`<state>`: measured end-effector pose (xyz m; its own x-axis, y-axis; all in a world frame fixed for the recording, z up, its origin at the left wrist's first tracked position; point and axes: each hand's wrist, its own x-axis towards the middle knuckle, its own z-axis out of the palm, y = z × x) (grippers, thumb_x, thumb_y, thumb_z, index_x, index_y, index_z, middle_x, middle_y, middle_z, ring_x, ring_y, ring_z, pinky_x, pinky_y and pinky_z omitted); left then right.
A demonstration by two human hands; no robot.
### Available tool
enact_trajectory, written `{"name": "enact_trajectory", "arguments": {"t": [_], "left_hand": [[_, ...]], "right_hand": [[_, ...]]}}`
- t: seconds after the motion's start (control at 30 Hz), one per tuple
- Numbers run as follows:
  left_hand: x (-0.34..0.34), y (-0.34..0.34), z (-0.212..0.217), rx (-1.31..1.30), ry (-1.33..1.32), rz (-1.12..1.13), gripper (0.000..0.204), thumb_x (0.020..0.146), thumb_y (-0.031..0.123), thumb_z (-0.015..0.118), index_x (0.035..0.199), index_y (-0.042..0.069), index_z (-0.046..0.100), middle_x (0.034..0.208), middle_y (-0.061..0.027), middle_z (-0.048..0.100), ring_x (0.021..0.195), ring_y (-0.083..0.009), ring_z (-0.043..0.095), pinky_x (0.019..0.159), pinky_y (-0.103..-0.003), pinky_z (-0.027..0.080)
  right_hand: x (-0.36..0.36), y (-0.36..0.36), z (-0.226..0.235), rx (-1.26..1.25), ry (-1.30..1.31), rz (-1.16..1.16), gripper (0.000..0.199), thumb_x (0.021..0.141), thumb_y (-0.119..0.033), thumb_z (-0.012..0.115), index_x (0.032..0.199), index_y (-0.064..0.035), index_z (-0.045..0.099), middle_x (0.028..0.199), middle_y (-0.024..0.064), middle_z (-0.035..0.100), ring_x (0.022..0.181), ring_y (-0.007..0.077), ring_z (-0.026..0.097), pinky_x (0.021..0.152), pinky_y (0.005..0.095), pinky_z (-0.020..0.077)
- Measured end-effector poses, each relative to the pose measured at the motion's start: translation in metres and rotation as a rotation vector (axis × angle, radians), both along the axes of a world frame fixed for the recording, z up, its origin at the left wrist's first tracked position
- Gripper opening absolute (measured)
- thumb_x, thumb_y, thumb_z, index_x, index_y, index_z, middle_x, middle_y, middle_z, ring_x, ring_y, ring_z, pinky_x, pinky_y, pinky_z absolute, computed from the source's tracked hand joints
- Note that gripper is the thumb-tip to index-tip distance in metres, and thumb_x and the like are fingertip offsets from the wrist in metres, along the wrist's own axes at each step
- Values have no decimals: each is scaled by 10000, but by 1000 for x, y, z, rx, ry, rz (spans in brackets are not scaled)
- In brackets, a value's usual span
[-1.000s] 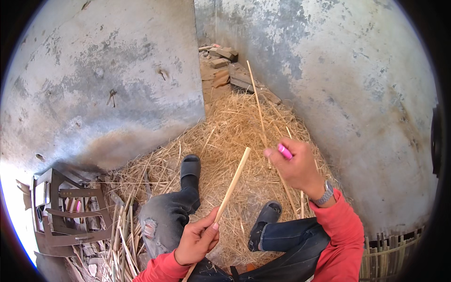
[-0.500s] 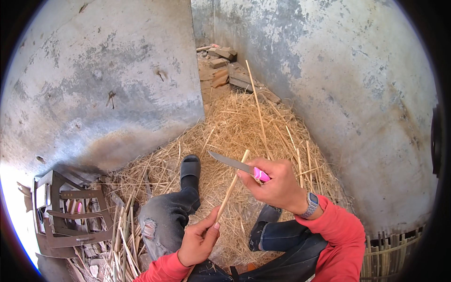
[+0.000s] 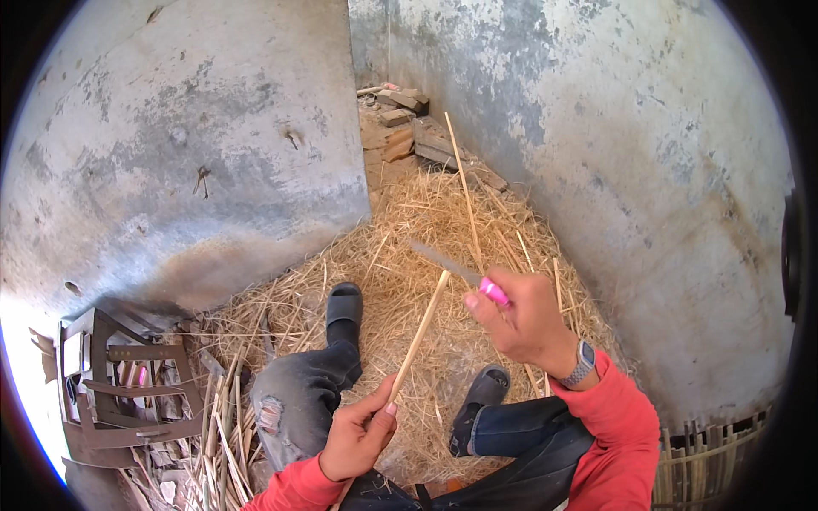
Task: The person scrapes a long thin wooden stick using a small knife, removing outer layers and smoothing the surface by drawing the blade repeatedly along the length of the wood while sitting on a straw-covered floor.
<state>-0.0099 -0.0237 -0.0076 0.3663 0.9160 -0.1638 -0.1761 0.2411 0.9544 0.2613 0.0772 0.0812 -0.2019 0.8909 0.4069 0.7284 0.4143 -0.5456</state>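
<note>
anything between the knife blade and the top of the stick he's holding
Nothing visible does. The knife, gripped by its pink handle in the right hand, has its blade right above the upper tip of the bamboo stick, which the left hand holds. Only loose straw lies behind them.

Two hands work here: the left hand (image 3: 358,439) and the right hand (image 3: 521,319). One bamboo strip (image 3: 417,339) and one pink-handled knife (image 3: 464,277) are held. Two dark sandals (image 3: 343,305) show.

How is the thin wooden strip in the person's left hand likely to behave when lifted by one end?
The strip probably stays stiff: it stands straight above the left hand, unsupported. It seems light, pinched by the fingers alone. Being slender, it may flex or snap under the knife.
</note>
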Motion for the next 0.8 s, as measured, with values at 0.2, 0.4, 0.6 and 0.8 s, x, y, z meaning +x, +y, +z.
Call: {"name": "enact_trajectory", "arguments": {"t": [0.2, 0.4, 0.6, 0.8], "left_hand": [[3, -2, 4, -44, -22, 57, 468, 1079, 26, 527, 1545, 19, 479, 721, 33, 534, 580, -24, 444, 514, -208, 368], [0, -6, -2, 76, 112, 101, 463, 1064, 11, 527, 1525, -9, 493, 726, 25, 549, 587, -37, 469, 527, -217, 395], [-3, -9, -6, 91, 173, 101, 456, 1061, 11, 535, 1515, -21, 500, 720, 21, 549, 595, -38, 476, 537, -218, 401], [-4, -6, -8, 78, 156, 63, 460, 1062, 7, 531, 1519, -27, 491, 716, 21, 545, 592, -36, 477, 536, -217, 403]], "right_hand": [[-21, -11, -29, -133, -129, 110, 416, 1033, -417, 589, 841, -51, 639, 561, 168, 583, 498, 382, 614, 477, 470, 474], [-25, -10, -46, -120, -208, 144, 440, 1043, -434, 572, 849, -46, 644, 569, 174, 586, 502, 385, 625, 495, 486, 498], [-26, -5, -50, -68, -243, 179, 454, 1045, -434, 563, 816, -51, 649, 565, 167, 585, 493, 380, 616, 474, 477, 493], [-22, 2, -55, -55, -217, 174, 465, 1050, -443, 549, 830, -51, 667, 540, 156, 569, 462, 357, 586, 466, 465, 481]]}}
